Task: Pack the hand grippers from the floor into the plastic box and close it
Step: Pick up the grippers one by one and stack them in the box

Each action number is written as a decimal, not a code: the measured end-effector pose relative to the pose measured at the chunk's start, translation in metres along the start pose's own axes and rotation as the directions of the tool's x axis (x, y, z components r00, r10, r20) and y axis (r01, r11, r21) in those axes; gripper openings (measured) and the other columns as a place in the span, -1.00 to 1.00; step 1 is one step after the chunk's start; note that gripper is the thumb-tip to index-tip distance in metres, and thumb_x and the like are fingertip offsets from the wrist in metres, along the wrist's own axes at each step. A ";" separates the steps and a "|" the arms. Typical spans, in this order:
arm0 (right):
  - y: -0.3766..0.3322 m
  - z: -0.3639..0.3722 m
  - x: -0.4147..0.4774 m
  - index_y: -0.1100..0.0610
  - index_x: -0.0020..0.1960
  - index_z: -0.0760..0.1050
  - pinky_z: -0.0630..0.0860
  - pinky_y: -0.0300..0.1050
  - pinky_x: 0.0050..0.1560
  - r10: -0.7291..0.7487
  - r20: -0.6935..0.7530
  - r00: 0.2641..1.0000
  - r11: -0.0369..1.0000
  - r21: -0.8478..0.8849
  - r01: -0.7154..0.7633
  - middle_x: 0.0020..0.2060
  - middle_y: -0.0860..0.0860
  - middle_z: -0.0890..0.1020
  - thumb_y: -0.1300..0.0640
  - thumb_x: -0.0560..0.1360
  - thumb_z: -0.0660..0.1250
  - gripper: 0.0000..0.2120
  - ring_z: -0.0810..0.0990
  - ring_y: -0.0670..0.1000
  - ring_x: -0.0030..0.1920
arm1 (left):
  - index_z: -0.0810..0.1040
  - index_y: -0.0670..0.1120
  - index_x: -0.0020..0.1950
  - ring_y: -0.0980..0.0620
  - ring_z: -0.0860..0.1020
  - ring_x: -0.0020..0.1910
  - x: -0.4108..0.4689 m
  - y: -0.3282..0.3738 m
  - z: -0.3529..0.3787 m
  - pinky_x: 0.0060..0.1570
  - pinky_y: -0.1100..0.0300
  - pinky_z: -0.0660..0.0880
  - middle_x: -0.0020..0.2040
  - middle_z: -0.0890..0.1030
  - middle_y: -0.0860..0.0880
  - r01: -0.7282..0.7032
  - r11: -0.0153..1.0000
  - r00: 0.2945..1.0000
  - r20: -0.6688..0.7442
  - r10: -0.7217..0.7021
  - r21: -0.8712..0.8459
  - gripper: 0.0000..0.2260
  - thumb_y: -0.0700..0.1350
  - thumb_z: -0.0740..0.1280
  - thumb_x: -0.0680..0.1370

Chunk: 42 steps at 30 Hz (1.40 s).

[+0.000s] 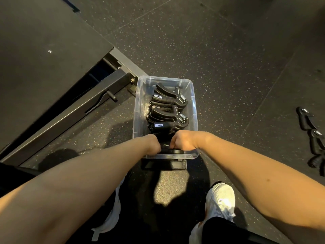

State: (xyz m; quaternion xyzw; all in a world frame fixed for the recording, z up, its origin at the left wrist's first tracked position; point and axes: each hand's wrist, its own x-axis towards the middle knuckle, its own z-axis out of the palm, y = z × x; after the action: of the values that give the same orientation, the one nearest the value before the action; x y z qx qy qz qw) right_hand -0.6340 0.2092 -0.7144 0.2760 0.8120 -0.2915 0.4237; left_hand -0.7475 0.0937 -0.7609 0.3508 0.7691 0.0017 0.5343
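Two hands, left hand [153, 143] and right hand [182, 140], each grip clenched round black hand gripper [171, 151] at 6 o'clock end of plastic box [194, 110] on floor [228, 50]. Packed grippers [168, 110] fill rest. Loose grippers [309, 131] lie at 3 o'clock.

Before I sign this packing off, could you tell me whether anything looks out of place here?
Yes: a few loose hand grippers lie on the floor to the right, well apart from the plastic box, which has no lid on.
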 end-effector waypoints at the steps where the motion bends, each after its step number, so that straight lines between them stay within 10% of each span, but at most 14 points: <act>1: -0.001 -0.002 0.004 0.17 0.20 0.62 0.55 0.04 0.21 0.008 0.025 1.000 1.000 0.003 -0.008 0.14 0.12 0.66 0.25 0.55 0.19 -0.69 0.61 0.17 0.16 | 0.60 -0.09 0.23 -0.07 0.59 0.13 0.006 -0.001 0.000 0.28 -0.02 0.50 0.15 0.63 -0.09 0.010 1.000 1.000 0.009 -0.011 0.020 -0.76 -0.07 0.35 0.59; 6: -0.014 -0.006 0.007 0.26 -0.04 0.49 0.41 -0.27 -0.43 0.155 0.090 0.984 0.953 0.248 -0.173 -0.27 0.11 0.48 0.18 0.60 0.17 -0.81 0.48 0.02 -0.44 | 0.62 -0.05 0.25 0.02 0.60 0.08 0.025 -0.004 -0.003 0.20 0.02 0.56 0.07 0.62 0.01 0.068 0.991 0.995 0.057 -0.076 0.118 -0.70 -0.02 0.38 0.53; 13: 0.006 -0.004 0.022 0.13 -0.09 0.51 0.37 -0.18 -0.32 0.216 0.238 0.947 0.702 0.637 -0.320 -0.36 0.05 0.52 -0.07 0.48 0.12 -0.69 0.41 0.02 -0.40 | 0.54 0.00 0.36 -0.06 0.57 0.10 0.040 -0.003 0.001 0.24 0.00 0.52 0.17 0.57 -0.07 0.058 0.974 0.991 0.107 -0.084 0.221 -0.64 -0.04 0.37 0.56; 18: 0.007 0.003 0.032 0.19 0.23 0.60 0.48 -0.21 -0.37 0.249 0.274 0.929 0.789 0.500 -0.358 -0.05 0.11 0.63 0.09 0.53 0.27 -0.67 0.59 0.06 -0.34 | 0.51 -0.11 0.34 -0.12 0.55 0.17 0.030 -0.002 0.002 0.30 -0.08 0.47 0.21 0.55 -0.12 0.090 0.996 0.991 0.095 -0.091 0.014 -0.62 -0.01 0.39 0.55; 22: -0.005 0.009 0.019 0.04 0.44 0.45 0.53 -0.01 0.24 0.083 0.105 0.991 0.996 -0.049 -0.078 0.27 0.10 0.56 0.19 0.63 0.19 -0.61 0.59 0.15 0.20 | 0.47 -0.03 0.41 -0.12 0.49 0.28 0.023 0.000 0.000 0.36 -0.16 0.38 0.32 0.52 -0.08 0.090 0.992 0.967 0.247 -0.067 -0.084 -0.41 0.24 0.38 0.47; 25: -0.005 0.014 0.015 0.07 0.43 0.47 0.53 -0.03 0.24 0.006 0.102 0.995 0.974 -0.224 0.017 0.24 0.13 0.59 0.27 0.61 0.19 -0.59 0.59 0.14 0.20 | 0.43 -0.02 0.45 -0.11 0.46 0.34 0.018 0.007 0.002 0.41 -0.17 0.32 0.36 0.49 -0.08 0.045 0.999 0.943 0.329 -0.047 0.012 -0.48 0.25 0.18 0.60; 42: 0.012 0.026 0.043 0.04 0.25 0.62 0.49 -0.12 0.25 -0.020 -0.025 0.999 0.989 0.144 0.024 0.08 -0.02 0.66 0.21 0.53 0.41 -0.70 0.60 -0.01 0.09 | 0.48 0.06 0.43 -0.08 0.49 0.30 0.014 0.004 -0.007 0.39 -0.17 0.32 0.33 0.52 -0.03 0.028 0.999 0.925 0.377 -0.036 0.027 -0.43 0.27 0.29 0.47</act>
State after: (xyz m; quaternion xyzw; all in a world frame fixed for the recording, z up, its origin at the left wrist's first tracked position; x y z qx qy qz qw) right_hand -0.6331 0.2076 -0.7659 0.3003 0.7967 -0.3509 0.3899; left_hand -0.7537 0.1068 -0.7678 0.3376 0.6574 -0.0827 0.6685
